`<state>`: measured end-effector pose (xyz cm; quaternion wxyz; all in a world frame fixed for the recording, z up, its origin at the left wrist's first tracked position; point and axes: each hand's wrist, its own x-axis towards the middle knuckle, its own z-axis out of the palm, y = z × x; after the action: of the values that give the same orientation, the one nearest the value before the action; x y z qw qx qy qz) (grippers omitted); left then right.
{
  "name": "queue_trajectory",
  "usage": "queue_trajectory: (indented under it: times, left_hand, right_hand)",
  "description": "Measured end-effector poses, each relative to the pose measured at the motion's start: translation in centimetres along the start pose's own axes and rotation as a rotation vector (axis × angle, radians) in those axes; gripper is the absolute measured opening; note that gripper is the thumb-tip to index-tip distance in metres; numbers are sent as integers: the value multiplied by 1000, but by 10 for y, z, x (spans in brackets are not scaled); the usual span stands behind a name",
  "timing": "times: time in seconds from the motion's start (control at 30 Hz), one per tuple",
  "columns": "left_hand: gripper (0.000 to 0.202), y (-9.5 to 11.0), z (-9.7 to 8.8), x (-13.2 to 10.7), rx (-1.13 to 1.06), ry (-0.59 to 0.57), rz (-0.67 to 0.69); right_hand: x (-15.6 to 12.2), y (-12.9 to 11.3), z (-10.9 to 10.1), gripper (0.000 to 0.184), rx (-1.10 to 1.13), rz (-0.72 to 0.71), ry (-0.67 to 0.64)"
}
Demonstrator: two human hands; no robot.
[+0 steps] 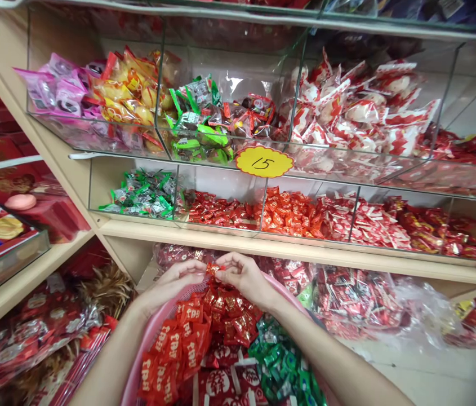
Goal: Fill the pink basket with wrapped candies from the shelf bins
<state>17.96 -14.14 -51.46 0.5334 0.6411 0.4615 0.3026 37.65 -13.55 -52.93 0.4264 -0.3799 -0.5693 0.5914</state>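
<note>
Over the far rim of a pink basket, my left hand and my right hand come close together. Between their fingertips is a small red wrapped candy, pinched from both sides. Below them the basket holds orange-red wrapped candies at the left and shiny dark red candies in the middle. Green wrapped candies lie at the right, and maroon packets with white print are nearest me.
Ahead, a clear divided bin shelf holds small candies. Above it, another clear-fronted shelf carries larger packets and a yellow price tag. Bagged candies sit beneath on the right. A wooden side panel and red packages are at left.
</note>
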Motion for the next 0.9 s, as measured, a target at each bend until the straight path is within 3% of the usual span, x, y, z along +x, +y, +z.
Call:
queue_trajectory:
  times: [0.3,0.73,0.9]
  left_hand:
    - [24,3,1,0,42,-13,83]
    - [24,-3,1,5,40,20,98]
    - [26,-1,3,5,35,36,92]
  right_hand:
    - [-3,3,5,38,88,16,-66]
    - [-5,12,4,36,100,20,-26]
    - [-6,12,5,39,68,106,0]
